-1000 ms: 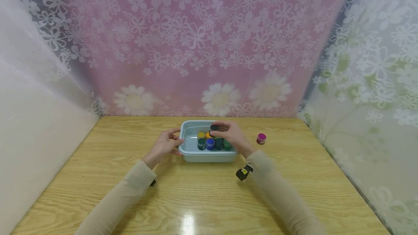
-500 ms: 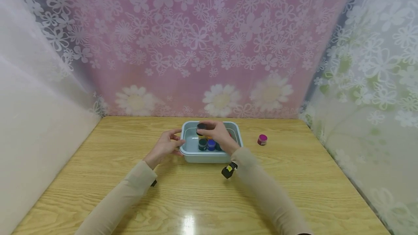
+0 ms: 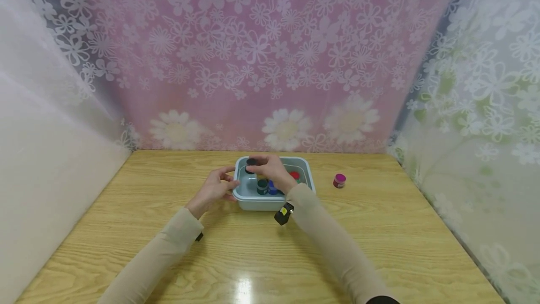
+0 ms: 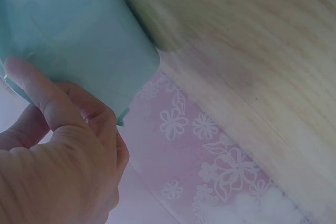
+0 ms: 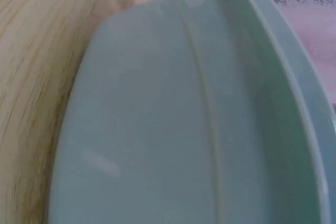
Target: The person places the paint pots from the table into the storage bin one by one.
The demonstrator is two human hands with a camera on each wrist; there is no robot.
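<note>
Paint pots sit clustered in the pale blue tub (image 3: 307,178) in front of us, and our right hand (image 3: 272,171) reaches over its far left corner with a black-lidded pot (image 3: 251,163) pinched in curled fingertips, held above the tub's floor. Just below that hand, towards us, stand a dark green pot (image 3: 262,186) and a blue pot (image 3: 272,186), side by side; a red-lidded pot (image 3: 294,175) shows just to the hand's right. More pots lie under the hand, but we cannot tell their colours.

Our left hand (image 3: 213,189) rests against the tub's left wall, thumb lying along the outside of the rim and fingers curled at the side; the left wrist view shows the thumb (image 4: 39,93) pressed on the blue plastic. Whether the fingers truly clamp the wall we cannot tell.

Well off to the right of our right hand, a magenta pot (image 3: 339,180) stands alone on the wooden table (image 3: 261,257). Flowered curtains (image 3: 270,60) hang beyond both hands.
</note>
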